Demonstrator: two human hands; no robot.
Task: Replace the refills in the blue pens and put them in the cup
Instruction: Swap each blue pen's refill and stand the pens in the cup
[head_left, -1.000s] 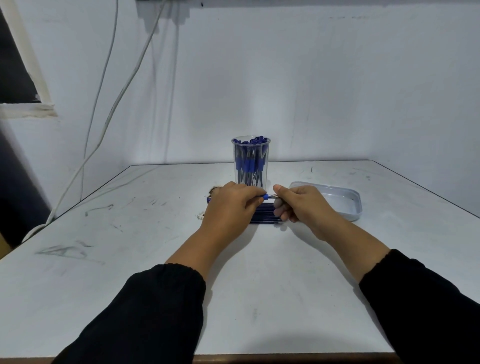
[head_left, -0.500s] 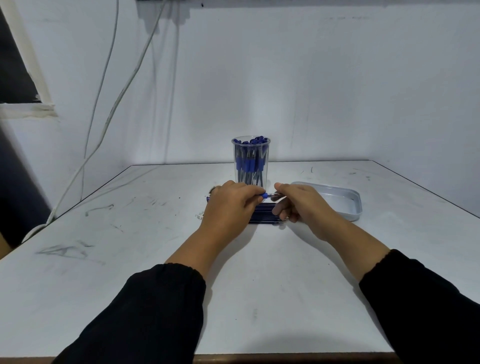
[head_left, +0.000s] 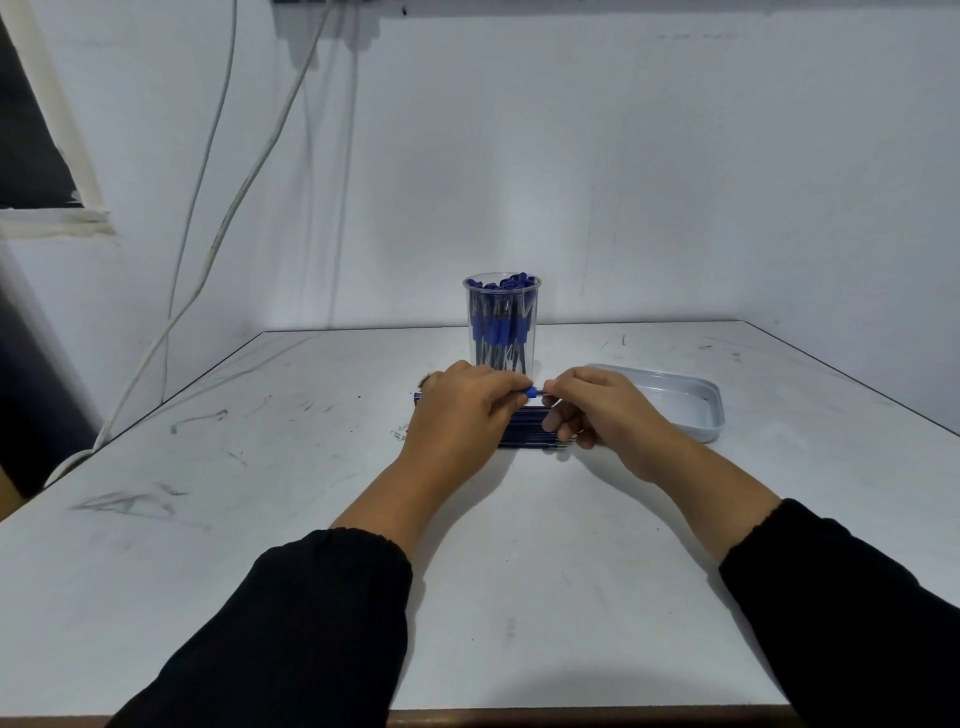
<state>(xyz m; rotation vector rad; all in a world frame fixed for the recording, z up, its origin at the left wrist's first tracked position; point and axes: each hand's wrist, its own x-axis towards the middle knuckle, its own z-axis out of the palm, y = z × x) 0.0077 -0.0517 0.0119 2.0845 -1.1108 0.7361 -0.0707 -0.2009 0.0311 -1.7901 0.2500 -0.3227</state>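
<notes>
Blue pen (head_left: 529, 391) pinched between both grips: left hand (head_left: 462, 410) clenched round barrel, right hand (head_left: 597, 410) grasping tip end at 3 o'clock; cup (head_left: 502, 325) at 12 o'clock on counter (head_left: 311, 467).

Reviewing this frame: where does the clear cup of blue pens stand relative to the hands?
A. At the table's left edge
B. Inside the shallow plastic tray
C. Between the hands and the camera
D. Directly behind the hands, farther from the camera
D: the clear cup stands upright just beyond the left hand and right hand, apart from the tray.
</notes>
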